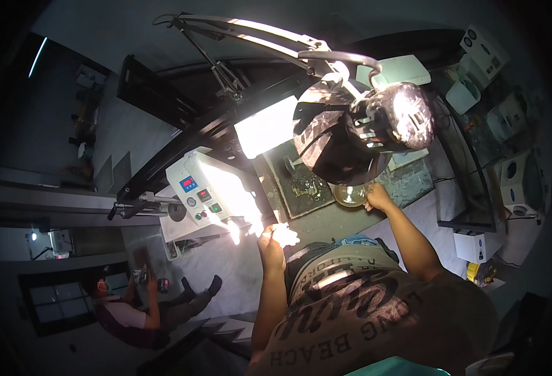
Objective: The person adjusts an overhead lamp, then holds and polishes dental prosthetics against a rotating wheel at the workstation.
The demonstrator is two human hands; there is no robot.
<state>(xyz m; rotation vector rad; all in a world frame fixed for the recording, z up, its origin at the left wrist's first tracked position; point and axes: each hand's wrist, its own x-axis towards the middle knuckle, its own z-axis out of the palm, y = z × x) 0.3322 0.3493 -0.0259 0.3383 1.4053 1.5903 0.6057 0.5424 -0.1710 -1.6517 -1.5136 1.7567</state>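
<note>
My right hand (pixel 378 198) is closed on the edge of a round, see-through, yellowish disc (pixel 351 195), a lens or a shallow dish; I cannot tell which. The disc is just under the black lamp head (pixel 335 138), over the near edge of a dark, wet-looking panel (pixel 307 185). My left hand (pixel 271 247) is closed around a crumpled white wad (pixel 284 235), like tissue or cloth, washed out by the light. That hand is next to the near right corner of a white control box.
The lamp hangs on a jointed arm (pixel 251 28). On the left stands the white control box (pixel 194 194) with small displays and buttons. A bright white sheet (pixel 266 127) lies behind the panel. White machines (pixel 519 185) line the right. Another person (pixel 128 310) is at lower left.
</note>
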